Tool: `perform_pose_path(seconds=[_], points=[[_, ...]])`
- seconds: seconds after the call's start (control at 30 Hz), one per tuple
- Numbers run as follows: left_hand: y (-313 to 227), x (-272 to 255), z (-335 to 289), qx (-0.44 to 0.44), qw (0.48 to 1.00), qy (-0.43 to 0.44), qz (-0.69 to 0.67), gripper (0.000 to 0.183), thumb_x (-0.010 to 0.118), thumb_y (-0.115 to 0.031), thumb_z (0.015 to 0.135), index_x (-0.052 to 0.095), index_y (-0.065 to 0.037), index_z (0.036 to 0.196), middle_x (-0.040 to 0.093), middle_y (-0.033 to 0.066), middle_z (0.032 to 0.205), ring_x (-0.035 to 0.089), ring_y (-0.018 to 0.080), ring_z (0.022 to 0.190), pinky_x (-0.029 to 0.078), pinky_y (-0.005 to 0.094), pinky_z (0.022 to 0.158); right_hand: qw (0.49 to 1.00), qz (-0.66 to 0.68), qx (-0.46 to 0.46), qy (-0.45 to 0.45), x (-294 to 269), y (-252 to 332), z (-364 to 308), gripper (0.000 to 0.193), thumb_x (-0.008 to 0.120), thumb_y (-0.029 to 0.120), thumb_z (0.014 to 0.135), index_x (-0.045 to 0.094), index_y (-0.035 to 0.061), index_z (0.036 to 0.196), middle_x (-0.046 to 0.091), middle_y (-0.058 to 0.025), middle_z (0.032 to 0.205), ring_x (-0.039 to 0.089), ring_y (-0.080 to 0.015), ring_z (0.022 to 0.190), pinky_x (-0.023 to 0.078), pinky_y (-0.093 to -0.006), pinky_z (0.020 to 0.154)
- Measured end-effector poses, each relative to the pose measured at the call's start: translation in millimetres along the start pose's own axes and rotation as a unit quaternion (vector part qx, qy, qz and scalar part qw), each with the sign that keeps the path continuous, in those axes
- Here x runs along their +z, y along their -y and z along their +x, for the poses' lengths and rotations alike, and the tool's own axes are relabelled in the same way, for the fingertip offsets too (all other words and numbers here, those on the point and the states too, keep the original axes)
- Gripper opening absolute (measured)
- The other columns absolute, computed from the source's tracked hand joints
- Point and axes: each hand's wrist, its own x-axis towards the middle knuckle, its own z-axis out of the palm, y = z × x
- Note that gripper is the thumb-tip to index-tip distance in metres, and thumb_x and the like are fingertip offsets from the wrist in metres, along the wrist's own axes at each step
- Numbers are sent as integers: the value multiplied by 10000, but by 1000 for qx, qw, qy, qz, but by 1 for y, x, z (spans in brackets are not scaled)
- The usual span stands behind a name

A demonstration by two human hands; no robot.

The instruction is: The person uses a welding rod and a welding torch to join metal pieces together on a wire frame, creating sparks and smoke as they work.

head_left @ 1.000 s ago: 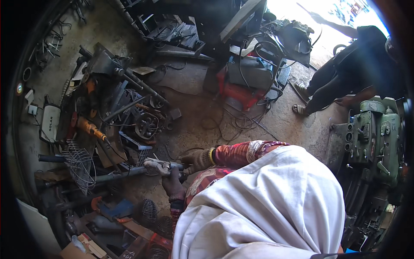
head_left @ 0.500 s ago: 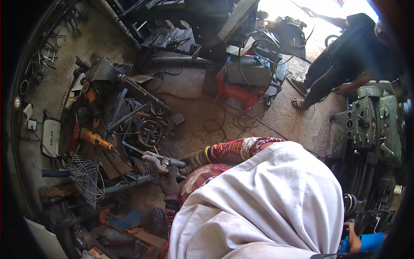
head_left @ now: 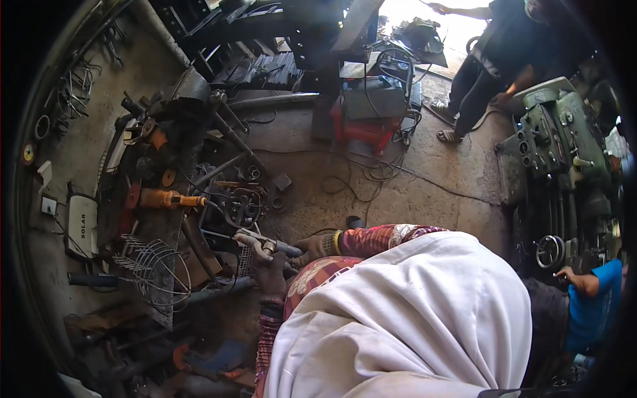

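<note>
In the head view, the left hand (head_left: 271,277), in a dark glove, has its fingers curled around a grey metal piece (head_left: 265,244), the thumb side against its pale upper part. The right hand (head_left: 319,247), in a lighter knit glove with a yellow cuff (head_left: 338,242), is at the right end of the same piece, touching its round grey barrel; I cannot tell how tightly its fingers are closed. The piece is off to the right of the worktop (head_left: 164,232), beyond its right edge, near a mesh (head_left: 245,261). A pipe (head_left: 222,291) runs just left of the left hand. A white cloth (head_left: 411,305) covers the wearer's body.

On the worktop, an orange tool (head_left: 166,198) lies across the right edge, its tip past it. A wire basket (head_left: 154,265) is toward the near end, partly over the near right corner. A grinder (head_left: 156,137) sits near the far left corner. Scrap (head_left: 247,199) is heaped on the floor (head_left: 398,199) beside the right edge.

Farther off, a red stand (head_left: 361,136) carries a grey box (head_left: 375,103), and a cable (head_left: 451,191) trails from there over the floor. A green machine (head_left: 557,142) with a handwheel (head_left: 550,252) fills the right side. A person in dark clothes (head_left: 494,60) stands beyond it; another in a blue sleeve (head_left: 604,292) has a hand just below the handwheel.
</note>
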Motion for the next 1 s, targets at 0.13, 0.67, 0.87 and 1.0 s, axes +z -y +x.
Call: perform_pose_path(seconds=[0.13,0.67,0.87,1.0], points=[[-13,-11,-5,-36,997,64,-32,353,745,-138,870,551,-78,1159,597,-14,866,574,79,720,489,266,607,996,-54,9,-73,18,7,-5,542,727,487,924,642,118,1312,691,-31,1105,588,-135,1030,495,-365,914],[-41,-22,-30,6,999,40,-35,287,731,-132,880,592,-74,1124,607,-26,969,577,78,836,497,269,724,999,-15,29,-40,41,9,14,499,763,378,924,627,99,1315,682,-14,1134,581,-125,1054,508,-372,942],[-30,-18,-29,-16,999,22,-38,277,727,-90,872,590,-83,1113,603,-30,977,574,79,832,503,273,729,998,44,43,-32,42,26,-2,451,769,450,904,700,143,1227,706,-1,1053,586,-107,985,494,-365,904],[-28,-12,-25,-18,997,57,-50,311,725,-74,869,569,-82,1137,606,-21,984,573,81,814,504,275,719,998,16,36,-39,31,19,-5,465,765,464,904,699,147,1239,706,1,1055,587,-108,994,494,-357,902]])
